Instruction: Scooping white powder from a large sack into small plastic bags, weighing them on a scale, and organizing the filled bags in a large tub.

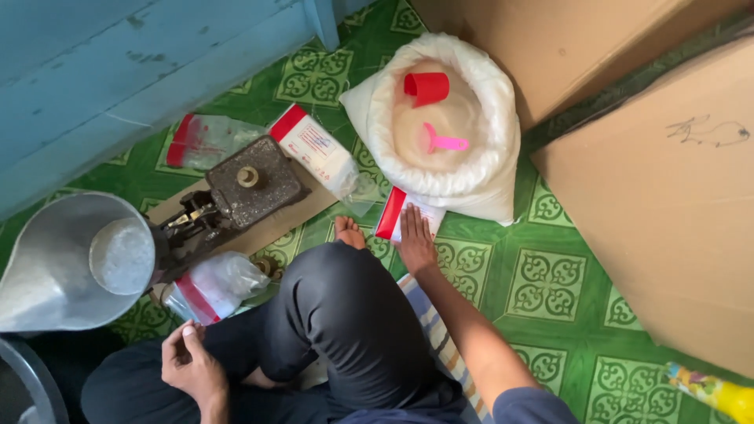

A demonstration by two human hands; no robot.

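Observation:
I sit cross-legged on a green patterned floor. My right hand (415,239) lies flat on a clear plastic bag with a red strip (395,210), just below a big white sack of white grains (437,126). In the sack lie a red cup (427,87) and a pink scoop (444,143). My left hand (191,363) rests by my knee with its fingers curled and nothing visible in it. Just above the left hand sits another clear bag with a red strip (214,284).
An old balance scale (236,192) stands on cardboard, its metal pan (59,263) holding a heap of white grains. Two more red-strip bags (318,151) lie behind it. Large cardboard boxes (667,188) fill the right side; a blue wooden wall (118,71) is at upper left.

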